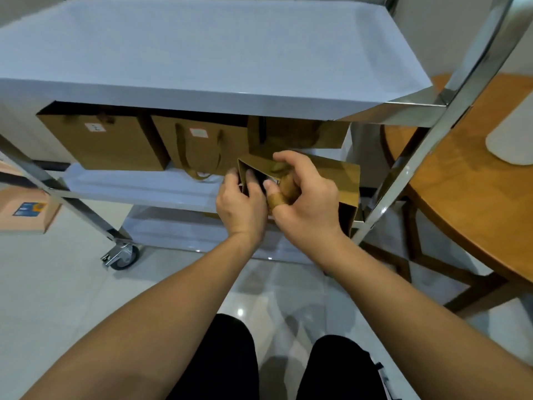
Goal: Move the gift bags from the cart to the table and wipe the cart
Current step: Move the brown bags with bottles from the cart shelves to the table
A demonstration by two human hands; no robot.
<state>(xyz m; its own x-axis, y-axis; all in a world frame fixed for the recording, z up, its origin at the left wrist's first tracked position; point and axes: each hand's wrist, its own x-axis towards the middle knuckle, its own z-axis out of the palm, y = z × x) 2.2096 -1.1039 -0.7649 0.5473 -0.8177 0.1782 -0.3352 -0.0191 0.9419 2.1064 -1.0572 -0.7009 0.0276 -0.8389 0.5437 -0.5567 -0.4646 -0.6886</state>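
Observation:
A steel cart (450, 111) has a white-lined top shelf (202, 53). On its middle shelf (138, 189) stand brown gift bags: one at the left (106, 145) with a label, one in the middle (202, 145) with ribbon handles, one at the back right (302, 134). A fourth brown gift bag (343, 174) is tilted at the shelf's front right edge, its mouth toward me. My left hand (240, 209) grips the rim of its open mouth. My right hand (305, 194) holds its ribbon handle, looped over my fingers, and its top edge.
A round wooden table (473, 192) stands to the right of the cart, with a white object (510, 134) on it. A cardboard box (26, 212) lies on the tiled floor at the left. A cart caster (122, 256) sits below left. My knees are at the bottom.

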